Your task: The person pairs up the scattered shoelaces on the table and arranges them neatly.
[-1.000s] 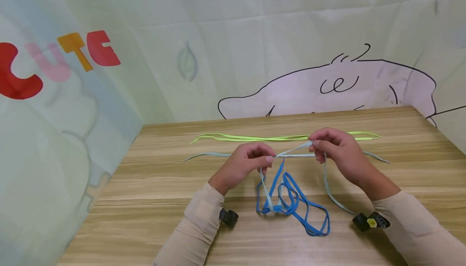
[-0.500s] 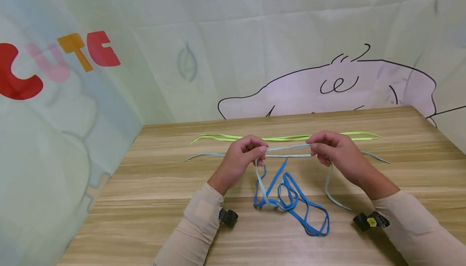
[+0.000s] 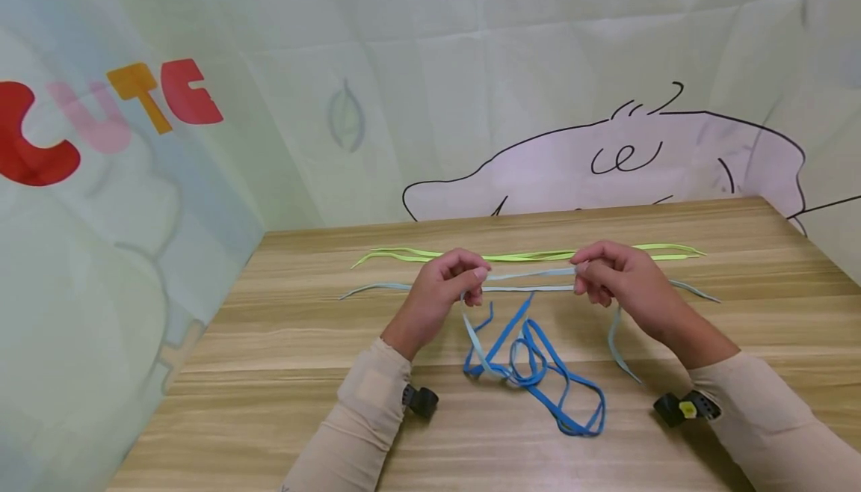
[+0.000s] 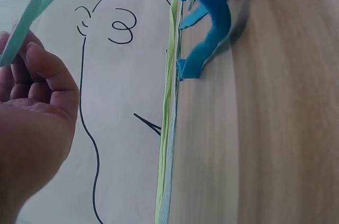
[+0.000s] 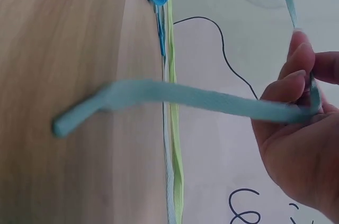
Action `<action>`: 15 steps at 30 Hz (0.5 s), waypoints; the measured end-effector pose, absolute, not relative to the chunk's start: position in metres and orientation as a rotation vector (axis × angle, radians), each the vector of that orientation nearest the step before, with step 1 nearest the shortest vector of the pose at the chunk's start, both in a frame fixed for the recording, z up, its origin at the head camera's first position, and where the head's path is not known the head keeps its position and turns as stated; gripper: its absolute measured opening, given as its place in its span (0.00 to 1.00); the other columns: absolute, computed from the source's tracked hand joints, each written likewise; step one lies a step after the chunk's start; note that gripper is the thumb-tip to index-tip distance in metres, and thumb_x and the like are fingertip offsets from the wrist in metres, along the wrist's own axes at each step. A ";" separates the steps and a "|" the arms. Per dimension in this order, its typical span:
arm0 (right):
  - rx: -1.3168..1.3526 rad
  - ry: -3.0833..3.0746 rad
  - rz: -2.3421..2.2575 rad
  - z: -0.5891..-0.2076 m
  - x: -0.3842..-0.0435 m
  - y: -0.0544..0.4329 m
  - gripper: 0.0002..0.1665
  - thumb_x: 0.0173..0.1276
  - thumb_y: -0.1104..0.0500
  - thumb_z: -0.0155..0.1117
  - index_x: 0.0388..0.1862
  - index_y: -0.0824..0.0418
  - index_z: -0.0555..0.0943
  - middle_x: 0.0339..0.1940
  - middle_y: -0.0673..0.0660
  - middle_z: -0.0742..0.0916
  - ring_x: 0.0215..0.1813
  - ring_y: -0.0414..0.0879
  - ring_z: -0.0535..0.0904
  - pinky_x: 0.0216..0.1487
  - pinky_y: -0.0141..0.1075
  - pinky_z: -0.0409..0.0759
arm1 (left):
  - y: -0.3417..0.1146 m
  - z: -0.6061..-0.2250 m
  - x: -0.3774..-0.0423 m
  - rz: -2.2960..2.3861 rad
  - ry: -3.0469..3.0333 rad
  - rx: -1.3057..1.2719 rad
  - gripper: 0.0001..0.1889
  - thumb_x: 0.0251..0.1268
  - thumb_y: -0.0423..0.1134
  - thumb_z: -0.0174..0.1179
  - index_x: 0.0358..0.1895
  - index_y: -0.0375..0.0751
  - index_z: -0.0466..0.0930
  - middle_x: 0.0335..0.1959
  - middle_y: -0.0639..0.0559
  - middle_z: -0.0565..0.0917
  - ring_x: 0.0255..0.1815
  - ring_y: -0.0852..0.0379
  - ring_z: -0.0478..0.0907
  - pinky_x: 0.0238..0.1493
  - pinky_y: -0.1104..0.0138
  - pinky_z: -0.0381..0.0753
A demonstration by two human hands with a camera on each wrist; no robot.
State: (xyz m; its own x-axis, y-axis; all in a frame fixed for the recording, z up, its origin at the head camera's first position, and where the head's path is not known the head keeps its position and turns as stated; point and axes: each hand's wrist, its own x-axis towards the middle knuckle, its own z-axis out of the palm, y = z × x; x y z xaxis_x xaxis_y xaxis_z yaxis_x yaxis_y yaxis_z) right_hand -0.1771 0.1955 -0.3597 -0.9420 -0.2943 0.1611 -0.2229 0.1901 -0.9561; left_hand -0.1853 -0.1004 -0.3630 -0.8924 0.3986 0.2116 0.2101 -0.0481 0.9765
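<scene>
My left hand (image 3: 442, 288) pinches a pale blue shoelace (image 3: 531, 275) between thumb and fingers. My right hand (image 3: 622, 283) pinches the same lace farther along, so a nearly level stretch runs between the two hands. From the left hand a length falls into a tangled bright blue shoelace (image 3: 501, 339) lying on the table. Below the right hand hangs the lace's loose end, seen in the right wrist view as a flat blurred strip (image 5: 180, 95) with a narrow tip. Both hands are raised over the tabletop.
A second pale blue shoelace (image 3: 377, 285) lies straight across the wooden table (image 3: 282, 372) behind the tangle. Beyond it are several yellow-green laces (image 3: 511, 257) laid parallel. A printed cloth backdrop (image 3: 430, 103) stands behind the table and along its left side.
My left hand has moved left, and the stretch between the hands is longer and more level. The right hand's hanging tail has shortened. The blue tangle has shifted slightly left.
</scene>
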 end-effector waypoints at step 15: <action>-0.521 2.399 -1.920 -0.359 -0.174 0.197 0.12 0.75 0.59 0.61 0.49 0.68 0.78 0.32 0.55 0.83 0.22 0.43 0.67 0.23 0.34 0.69 | -0.107 -0.365 -0.190 2.276 1.910 0.571 0.13 0.74 0.35 0.56 0.50 0.24 0.74 0.26 0.51 0.74 0.27 0.57 0.75 0.34 0.67 0.76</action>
